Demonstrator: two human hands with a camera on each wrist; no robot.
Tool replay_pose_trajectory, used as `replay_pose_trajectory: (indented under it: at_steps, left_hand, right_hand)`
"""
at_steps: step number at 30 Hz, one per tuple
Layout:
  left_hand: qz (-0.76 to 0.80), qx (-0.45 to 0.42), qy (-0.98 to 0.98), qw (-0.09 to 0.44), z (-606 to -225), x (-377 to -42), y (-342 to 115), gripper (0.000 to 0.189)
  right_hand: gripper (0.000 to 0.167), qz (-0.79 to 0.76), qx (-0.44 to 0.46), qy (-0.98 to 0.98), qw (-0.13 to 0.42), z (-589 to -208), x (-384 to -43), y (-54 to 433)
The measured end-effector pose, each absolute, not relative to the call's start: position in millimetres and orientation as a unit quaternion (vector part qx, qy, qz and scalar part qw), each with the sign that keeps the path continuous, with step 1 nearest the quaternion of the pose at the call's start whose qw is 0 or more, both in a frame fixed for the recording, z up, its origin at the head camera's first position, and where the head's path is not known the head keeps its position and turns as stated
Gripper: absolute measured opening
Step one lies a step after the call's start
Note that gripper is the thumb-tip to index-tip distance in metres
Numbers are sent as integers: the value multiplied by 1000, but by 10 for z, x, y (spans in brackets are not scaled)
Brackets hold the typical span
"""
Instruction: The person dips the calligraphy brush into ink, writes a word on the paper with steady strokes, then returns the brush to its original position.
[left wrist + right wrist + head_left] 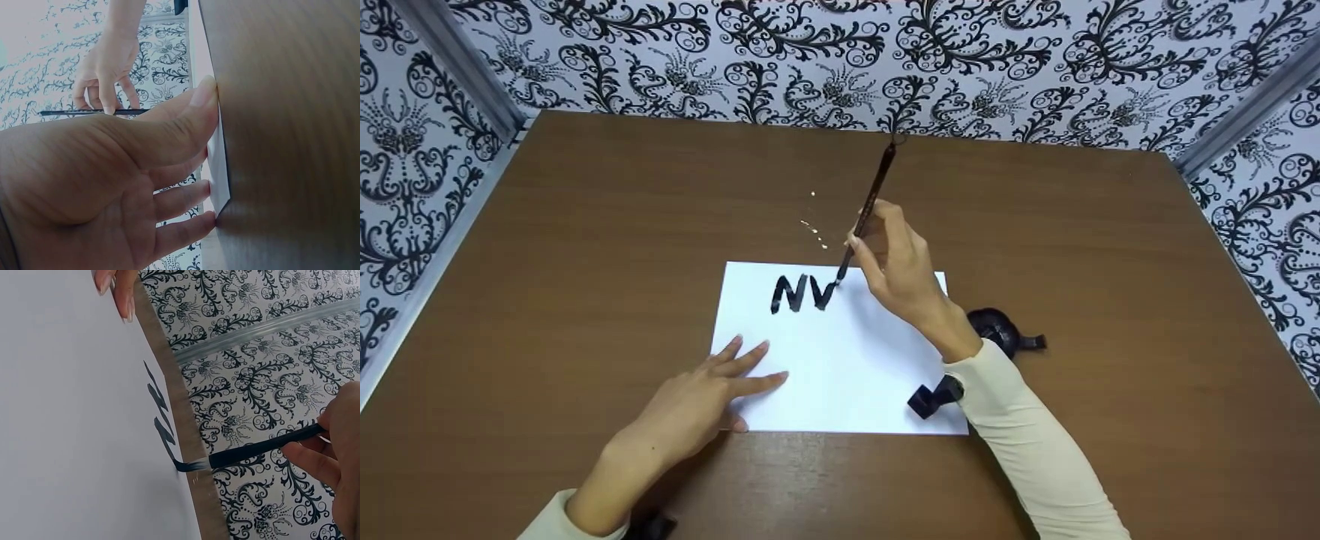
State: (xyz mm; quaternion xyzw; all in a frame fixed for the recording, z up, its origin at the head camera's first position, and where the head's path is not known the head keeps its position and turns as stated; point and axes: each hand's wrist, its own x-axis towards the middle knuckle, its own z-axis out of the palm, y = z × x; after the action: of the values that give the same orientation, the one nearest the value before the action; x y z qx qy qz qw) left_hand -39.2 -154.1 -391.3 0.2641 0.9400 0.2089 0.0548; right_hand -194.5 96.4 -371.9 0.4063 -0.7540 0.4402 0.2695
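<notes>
A white sheet of paper (840, 375) lies on the brown table, with thick black strokes (802, 292) like an N and a V near its top edge. My right hand (901, 270) pinches a dark paintbrush (870, 199) partway along its handle. In the right wrist view the black, pale-based bristles (191, 466) touch the paper at the end of the last stroke. My left hand (697, 397) rests with spread, straight fingers on the paper's lower left corner, the thumb (205, 93) at its near edge.
A round black container (994, 330) with a short spout or handle stands right of the paper, partly behind my right forearm. Small pale marks (814, 234) show on the table (622, 225) above the sheet. Black-and-white patterned walls (840, 60) enclose the back and sides.
</notes>
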Motion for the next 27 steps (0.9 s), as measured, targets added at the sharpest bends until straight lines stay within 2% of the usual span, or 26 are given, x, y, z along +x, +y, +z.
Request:
replay_pose_trajectory:
  at_steps: [15, 27]
  left_hand:
    - [211, 255, 941, 68, -3909, -396, -1540, 63]
    - [218, 265, 938, 52, -3912, -391, -1534, 62]
  right_hand:
    - [31, 429, 405, -752, 294, -3752, -1977, 980]
    - [29, 464, 368, -737, 325, -3606, -1939, 1145]
